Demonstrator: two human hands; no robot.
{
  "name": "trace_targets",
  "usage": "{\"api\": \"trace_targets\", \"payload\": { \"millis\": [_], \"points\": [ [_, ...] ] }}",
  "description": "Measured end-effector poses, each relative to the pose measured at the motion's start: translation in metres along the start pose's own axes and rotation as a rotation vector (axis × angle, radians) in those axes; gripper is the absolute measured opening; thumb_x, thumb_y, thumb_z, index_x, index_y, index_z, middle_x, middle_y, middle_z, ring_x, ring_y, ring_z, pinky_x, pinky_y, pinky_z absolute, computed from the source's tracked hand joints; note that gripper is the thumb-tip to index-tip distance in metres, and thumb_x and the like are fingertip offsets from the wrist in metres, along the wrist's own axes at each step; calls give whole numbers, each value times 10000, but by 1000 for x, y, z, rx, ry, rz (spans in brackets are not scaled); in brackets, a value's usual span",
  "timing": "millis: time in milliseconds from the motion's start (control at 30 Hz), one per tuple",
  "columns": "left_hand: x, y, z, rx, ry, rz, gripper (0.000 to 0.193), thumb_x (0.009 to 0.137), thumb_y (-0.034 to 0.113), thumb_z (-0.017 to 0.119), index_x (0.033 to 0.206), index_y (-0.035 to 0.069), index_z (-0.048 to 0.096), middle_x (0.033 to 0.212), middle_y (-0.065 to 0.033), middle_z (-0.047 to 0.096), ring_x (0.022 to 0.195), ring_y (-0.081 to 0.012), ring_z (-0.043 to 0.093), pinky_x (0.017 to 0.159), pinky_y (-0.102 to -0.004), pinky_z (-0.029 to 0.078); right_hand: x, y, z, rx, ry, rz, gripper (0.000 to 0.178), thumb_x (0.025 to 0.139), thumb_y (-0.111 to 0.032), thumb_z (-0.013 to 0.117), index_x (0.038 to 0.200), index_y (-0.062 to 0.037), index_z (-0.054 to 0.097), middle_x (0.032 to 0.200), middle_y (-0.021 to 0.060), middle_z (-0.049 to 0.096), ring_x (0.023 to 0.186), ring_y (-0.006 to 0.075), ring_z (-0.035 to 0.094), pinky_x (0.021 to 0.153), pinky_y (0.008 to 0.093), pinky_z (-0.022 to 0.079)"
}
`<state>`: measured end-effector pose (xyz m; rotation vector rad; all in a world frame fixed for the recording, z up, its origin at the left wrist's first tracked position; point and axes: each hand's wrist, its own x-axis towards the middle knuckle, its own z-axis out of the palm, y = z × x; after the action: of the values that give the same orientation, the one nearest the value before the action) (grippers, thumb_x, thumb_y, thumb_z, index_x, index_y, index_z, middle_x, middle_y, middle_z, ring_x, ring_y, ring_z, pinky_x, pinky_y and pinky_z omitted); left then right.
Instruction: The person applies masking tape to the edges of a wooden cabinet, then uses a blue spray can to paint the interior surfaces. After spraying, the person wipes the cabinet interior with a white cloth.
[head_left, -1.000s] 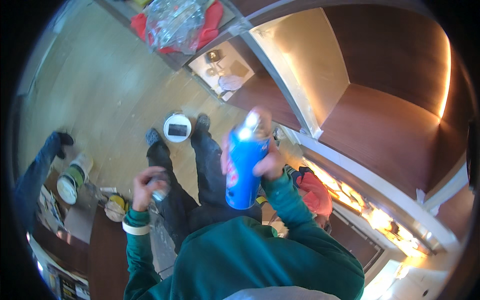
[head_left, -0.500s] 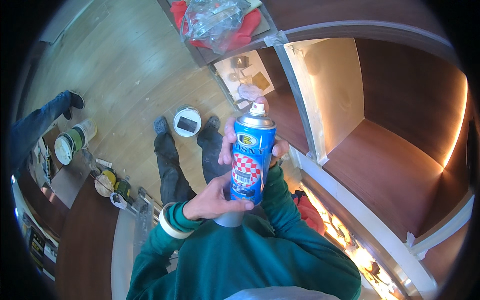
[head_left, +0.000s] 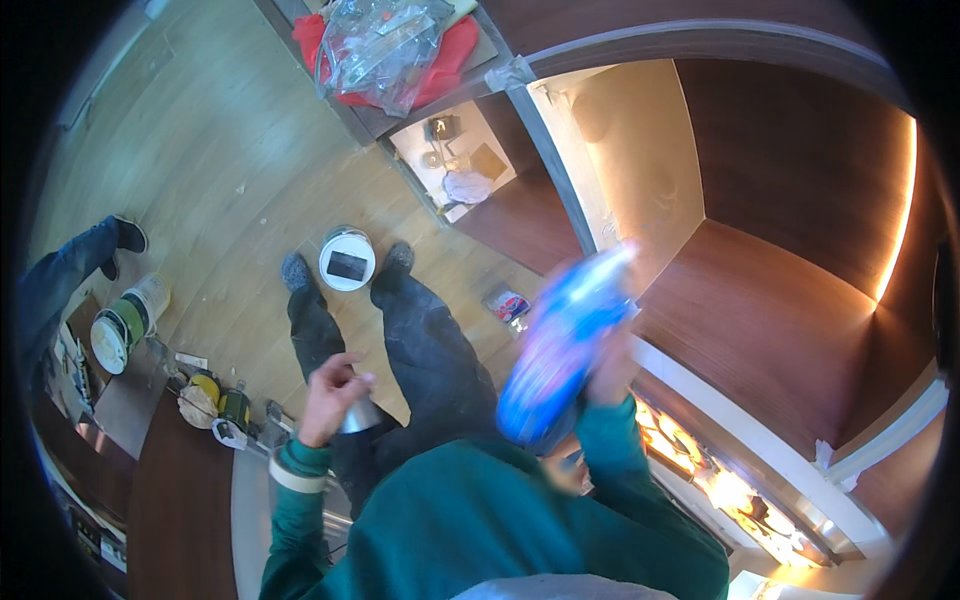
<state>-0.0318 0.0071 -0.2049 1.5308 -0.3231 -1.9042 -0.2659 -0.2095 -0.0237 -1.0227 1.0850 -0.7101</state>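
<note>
My right hand (head_left: 612,372) is wrapped round a blue spray can (head_left: 562,345), which is tilted and smeared by motion. The can is in front of the lit cabinet's lower edge, its top toward the upper right. Over my lap, my left hand (head_left: 335,395) has its fingers curled, with a grey spray can cap (head_left: 361,414) showing just under them. A cream ring like a tape roll (head_left: 297,478) circles my left wrist, over the green sleeve.
Between my feet stands a white bucket (head_left: 347,262) with a dark block on its lid. To the right are a lit brown cabinet (head_left: 760,300) and a fireplace with flames (head_left: 735,500). At left are another bucket (head_left: 110,343) and a person's leg (head_left: 75,255). Plastic wrapping (head_left: 385,45) lies on a ledge.
My hands have parted. The spray can has swung right in my right hand and blurs, while my left hand has come off it and moved left with the grey cap.
</note>
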Motion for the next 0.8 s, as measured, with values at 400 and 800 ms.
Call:
{"api": "trace_targets", "payload": {
  "millis": [400, 800],
  "points": [
    [-18, -169, -158, 332, 555, -304, 490, 732, 353, 754, 938, -88, 705, 817, -181, 692, 779, -246, 646, 747, -360, 484, 77, -25, 3, -1105, 115, -413, 688, 703, -104, 786, 1323, -91, 489, 1117, 144, 628, 950, 263, 661, 821, 359, 539],
    [-5, -291, -194, 110, 619, -388, 437, 700, 298, 787, 904, -75, 688, 812, -128, 650, 746, -215, 570, 718, -358, 455, 103, -33, 3, -1449, 144, -386, 623, 708, -148, 774, 1283, -143, 534, 1096, 146, 631, 959, 296, 663, 817, 397, 536]
  ]
}}
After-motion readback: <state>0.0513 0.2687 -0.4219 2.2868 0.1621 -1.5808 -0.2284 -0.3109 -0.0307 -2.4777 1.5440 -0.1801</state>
